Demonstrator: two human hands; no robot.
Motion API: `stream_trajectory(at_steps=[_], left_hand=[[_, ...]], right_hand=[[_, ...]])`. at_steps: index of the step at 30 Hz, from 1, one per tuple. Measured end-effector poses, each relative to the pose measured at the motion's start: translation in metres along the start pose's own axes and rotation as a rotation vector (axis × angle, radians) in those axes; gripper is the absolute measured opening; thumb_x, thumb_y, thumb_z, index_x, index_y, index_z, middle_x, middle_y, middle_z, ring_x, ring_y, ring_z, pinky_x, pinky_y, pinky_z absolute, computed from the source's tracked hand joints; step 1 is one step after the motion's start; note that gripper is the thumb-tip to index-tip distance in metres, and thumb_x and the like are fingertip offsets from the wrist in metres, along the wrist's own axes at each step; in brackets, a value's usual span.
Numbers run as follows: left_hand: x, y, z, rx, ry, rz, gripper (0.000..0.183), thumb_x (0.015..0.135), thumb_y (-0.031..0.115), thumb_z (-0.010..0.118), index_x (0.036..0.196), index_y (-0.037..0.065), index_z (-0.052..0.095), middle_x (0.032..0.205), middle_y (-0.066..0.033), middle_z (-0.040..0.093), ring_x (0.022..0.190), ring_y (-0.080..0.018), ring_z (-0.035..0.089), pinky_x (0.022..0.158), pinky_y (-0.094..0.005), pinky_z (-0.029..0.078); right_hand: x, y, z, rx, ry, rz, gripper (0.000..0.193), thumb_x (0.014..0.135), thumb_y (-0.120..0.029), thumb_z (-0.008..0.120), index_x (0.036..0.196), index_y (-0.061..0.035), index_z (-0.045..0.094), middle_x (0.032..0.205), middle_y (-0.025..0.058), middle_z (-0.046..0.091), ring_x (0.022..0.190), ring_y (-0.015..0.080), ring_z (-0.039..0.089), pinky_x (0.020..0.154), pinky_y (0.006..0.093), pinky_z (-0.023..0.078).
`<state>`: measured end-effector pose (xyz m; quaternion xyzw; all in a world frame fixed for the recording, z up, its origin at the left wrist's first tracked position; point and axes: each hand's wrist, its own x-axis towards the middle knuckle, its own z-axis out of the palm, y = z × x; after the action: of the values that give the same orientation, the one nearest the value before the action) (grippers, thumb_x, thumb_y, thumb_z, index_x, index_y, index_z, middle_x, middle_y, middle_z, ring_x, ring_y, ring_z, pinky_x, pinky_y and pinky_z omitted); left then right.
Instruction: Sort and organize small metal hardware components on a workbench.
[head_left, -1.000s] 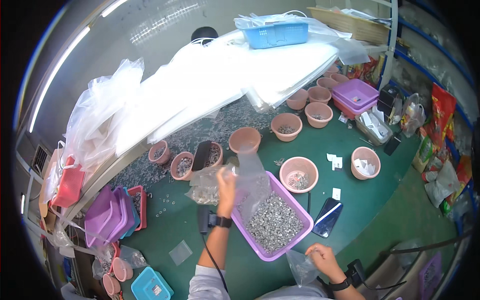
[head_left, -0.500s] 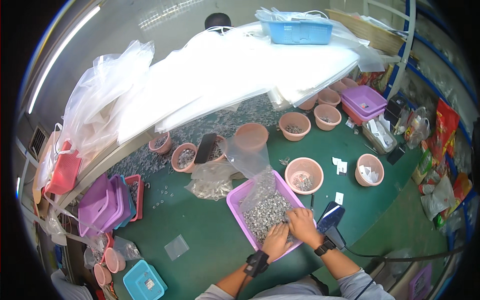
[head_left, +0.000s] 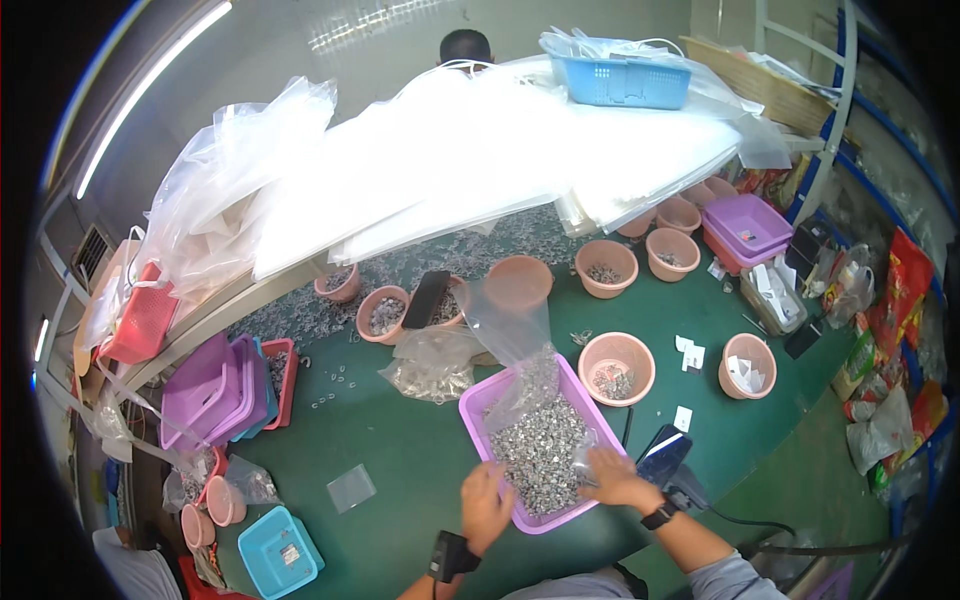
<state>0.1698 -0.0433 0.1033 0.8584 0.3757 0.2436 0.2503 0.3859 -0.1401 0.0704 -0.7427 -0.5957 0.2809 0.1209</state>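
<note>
A purple plastic basin [head_left: 474, 425] stands before me, with a heap of small shiny metal pieces [head_left: 545, 440] in it. A larger clear plastic bag [head_left: 528, 390] lies over its far end, partly on the heap. At the basin's near left rim is my left hand [head_left: 485, 508], fingers bent and pressed together; whatever they may hold is hidden. My right hand [head_left: 622, 482] reaches over the right rim, somewhat blurred, its fingertips at a small clear plastic bag [head_left: 585, 458] that it seems to grip. Both wrists wear black bands.
Beyond the basin, a peach bowl [head_left: 616, 368] holds a few pieces, and a bag of parts [head_left: 430, 365] lies left of it. A phone [head_left: 664, 452] sits at the right. Purple trays [head_left: 205, 390] and a blue tray [head_left: 281, 552] are at left. Plastic sheets [head_left: 460, 150] cover a raised shelf.
My hands were together in the heap and have now parted. The left hand has drawn back to the left rim; the right stays near the right rim. The view has shifted slightly.
</note>
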Motion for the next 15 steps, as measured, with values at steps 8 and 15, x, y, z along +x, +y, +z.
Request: stream_trajectory(at_steps=[8, 15], left_hand=[[0.001, -0.073, 0.034, -0.292, -0.074, -0.726, 0.056, 0.074, 0.025, 0.054, 0.116, -0.005, 0.031, 0.096, -0.0203, 0.051, 0.087, -0.0272, 0.053, 0.075, -0.0382, 0.043], [0.012, -0.104, 0.085, -0.845, -0.252, -0.836, 0.021, 0.061, 0.015, 0.055, 0.077, 0.001, 0.055, 0.061, -0.0044, 0.052, 0.054, -0.0141, 0.052, 0.045, -0.028, 0.045]], right_hand=[[0.037, 0.041, -0.027, 0.344, 0.431, 0.272, 0.035, 0.072, -0.023, 0.053, 0.094, 0.004, 0.051, 0.094, 0.0217, 0.052, 0.091, 0.0368, 0.047, 0.078, 0.0385, 0.037], [0.068, 0.067, 0.004, 0.633, 0.111, 0.273, 0.035, 0.077, -0.026, 0.05, 0.092, 0.006, 0.052, 0.078, 0.0088, 0.057, 0.069, 0.0142, 0.051, 0.06, 0.0275, 0.042]])
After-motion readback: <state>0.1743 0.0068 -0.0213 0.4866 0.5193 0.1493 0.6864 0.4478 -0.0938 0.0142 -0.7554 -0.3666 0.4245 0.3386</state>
